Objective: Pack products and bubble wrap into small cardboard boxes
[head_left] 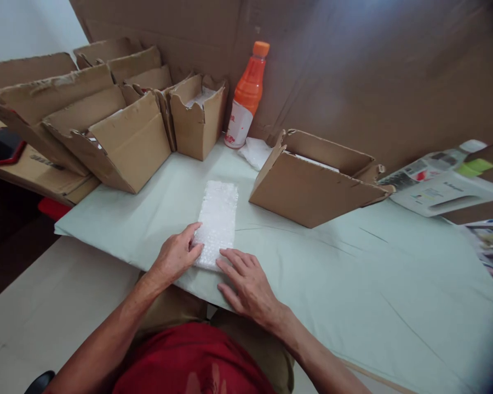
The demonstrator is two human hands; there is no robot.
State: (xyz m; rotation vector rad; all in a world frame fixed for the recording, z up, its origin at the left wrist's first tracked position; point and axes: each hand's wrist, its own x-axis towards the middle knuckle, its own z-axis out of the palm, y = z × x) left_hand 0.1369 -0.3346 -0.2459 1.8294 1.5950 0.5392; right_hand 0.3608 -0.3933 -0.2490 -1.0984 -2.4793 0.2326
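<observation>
A flat bubble-wrap pouch (pixel 217 213) lies lengthwise on the cloth-covered table, close to the front edge. My left hand (pixel 176 254) rests against the pouch's left edge, thumb and index finger apart and touching it, with the other fingers mostly hidden. At the lower right corner of the pouch, my right hand (pixel 246 282) has its fingers stretched out, the fingertips on the wrap and the thumb off to the side. Whatever is inside the pouch cannot be made out through the bubbles.
Several open cardboard boxes (pixel 127 145) stand at the left and back. Another open box (pixel 312 189) sits right of the pouch. An orange-capped bottle (pixel 246 98) stands behind, beside a crumpled white wrap (pixel 255 152). A white jug (pixel 456 191) lies at the far right.
</observation>
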